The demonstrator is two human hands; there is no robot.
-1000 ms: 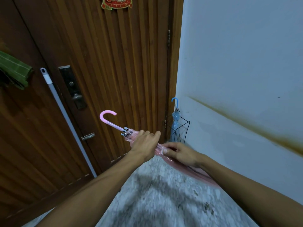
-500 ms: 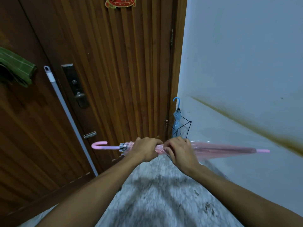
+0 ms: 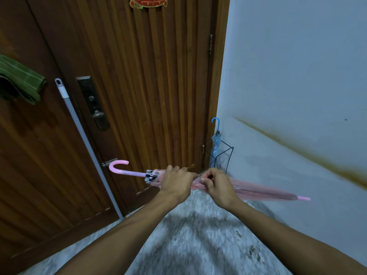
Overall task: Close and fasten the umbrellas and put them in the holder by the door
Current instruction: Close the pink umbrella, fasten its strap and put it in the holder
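A closed pink umbrella [image 3: 264, 190] lies almost level in front of me, its hooked handle to the left and its tip to the right. My left hand [image 3: 175, 182] grips the folded canopy just right of the handle end. Beside it, my right hand [image 3: 217, 183] pinches the canopy near the middle, fingers curled at what may be the strap. A closed blue umbrella [image 3: 215, 144] stands in the black wire holder [image 3: 228, 155] in the corner by the door.
The brown wooden door [image 3: 139, 86] fills the left half, with a lock plate [image 3: 93, 103]. A grey mop handle [image 3: 85, 141] leans against it. A green cloth [image 3: 19, 80] hangs at the left edge. A white wall [image 3: 297, 76] is on the right. The floor is speckled grey.
The pink umbrella swung from steeply tilted, tip down to the right, to nearly level. My right hand moved up beside my left hand. The handle hook has turned upward again.
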